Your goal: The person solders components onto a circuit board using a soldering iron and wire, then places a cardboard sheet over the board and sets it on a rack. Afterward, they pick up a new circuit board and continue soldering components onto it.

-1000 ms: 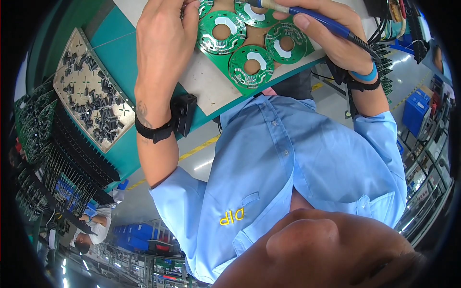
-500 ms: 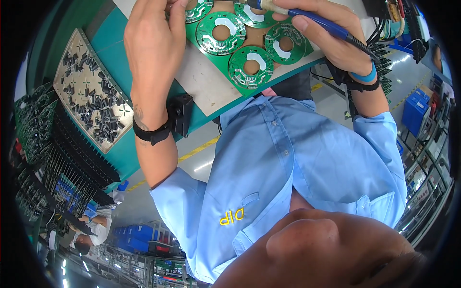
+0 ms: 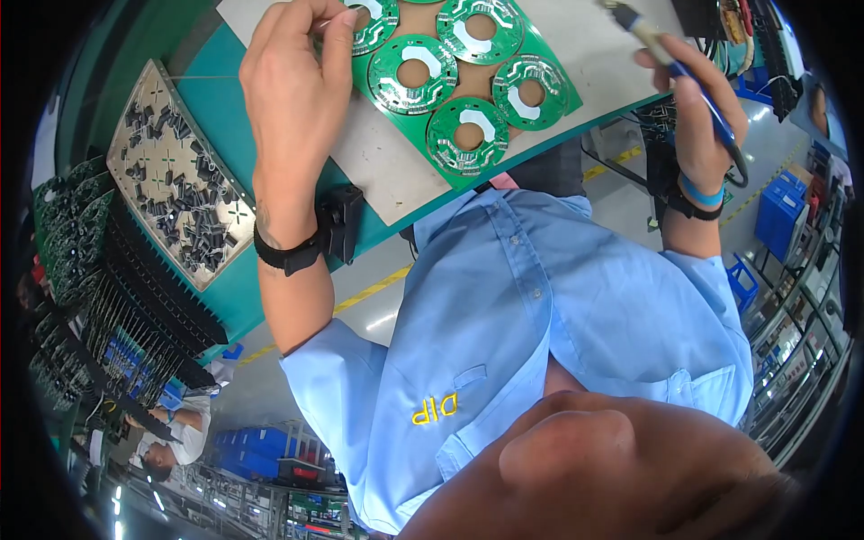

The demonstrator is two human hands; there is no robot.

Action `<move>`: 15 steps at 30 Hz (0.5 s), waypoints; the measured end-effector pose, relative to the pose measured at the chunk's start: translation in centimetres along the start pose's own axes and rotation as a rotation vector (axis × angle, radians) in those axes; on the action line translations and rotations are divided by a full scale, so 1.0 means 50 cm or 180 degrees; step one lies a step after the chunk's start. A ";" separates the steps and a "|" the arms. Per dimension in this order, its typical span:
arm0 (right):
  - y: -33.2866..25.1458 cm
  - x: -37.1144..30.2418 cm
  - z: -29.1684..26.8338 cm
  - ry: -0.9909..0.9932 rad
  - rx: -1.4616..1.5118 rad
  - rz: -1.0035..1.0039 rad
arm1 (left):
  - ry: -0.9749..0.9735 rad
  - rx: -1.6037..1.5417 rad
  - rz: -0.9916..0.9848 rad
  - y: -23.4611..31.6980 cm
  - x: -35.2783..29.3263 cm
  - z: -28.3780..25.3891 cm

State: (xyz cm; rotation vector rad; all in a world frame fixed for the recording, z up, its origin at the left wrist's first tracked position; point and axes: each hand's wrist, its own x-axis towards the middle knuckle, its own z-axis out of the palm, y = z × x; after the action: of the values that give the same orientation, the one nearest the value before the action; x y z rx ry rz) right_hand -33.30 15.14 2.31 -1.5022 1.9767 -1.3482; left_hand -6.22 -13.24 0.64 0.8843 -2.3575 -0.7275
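Panel [image 3: 453, 178]: state its position.

It lies on the pale sheet [image 3: 382, 175] over the green bench [image 3: 216, 81], at the top of the view, one corner directed toward the person's body. Its round boards [image 3: 394, 83] are green; those fully visible each have a central hole and a white curved patch. The panel's far edge is outside the frame.

Left hand [image 3: 297, 90]: state its condition.

Fingers are curled, with thumb and forefinger drawn close together at the panel's left side, near a round board. Whether anything is pinched between them cannot be determined from this view.

Right hand [image 3: 706, 126]: same check.

Fingers and thumb are wrapped around a pen-shaped tool [image 3: 648, 38] with a pale and blue body. Hand and tool are located to the right of the panel, apart from it. The tip is directed away from the person; the cable [image 3: 740, 171] bends beside the wrist.

Items left of the left arm?

One pale tray [image 3: 144, 101] on the bench, with black cylindrical parts [image 3: 200, 238] scattered over it. Dark racks [image 3: 148, 279] stand just beside it.

Wristwear?

Left: black strap [image 3: 288, 256]. Right: blue band [image 3: 702, 192].
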 end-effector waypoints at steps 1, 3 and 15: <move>0.019 -0.018 -0.001 0.0497 -0.0027 0.0012 | -0.0051 0.0051 -0.0027 0.003 0.001 0.001; 0.031 -0.019 -0.001 0.0991 -0.0054 0.0011 | -0.0153 0.0164 -0.0083 0.006 0.003 0.004; -0.056 0.093 0.061 -0.0970 0.0515 -0.0278 | -0.0099 -0.0038 0.0368 -0.007 -0.005 0.011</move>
State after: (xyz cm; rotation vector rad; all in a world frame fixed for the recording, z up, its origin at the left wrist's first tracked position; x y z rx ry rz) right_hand -31.38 9.57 4.35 -1.6222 1.5952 -1.1965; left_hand -6.25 -13.14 -0.06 0.7296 -2.4064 -0.7125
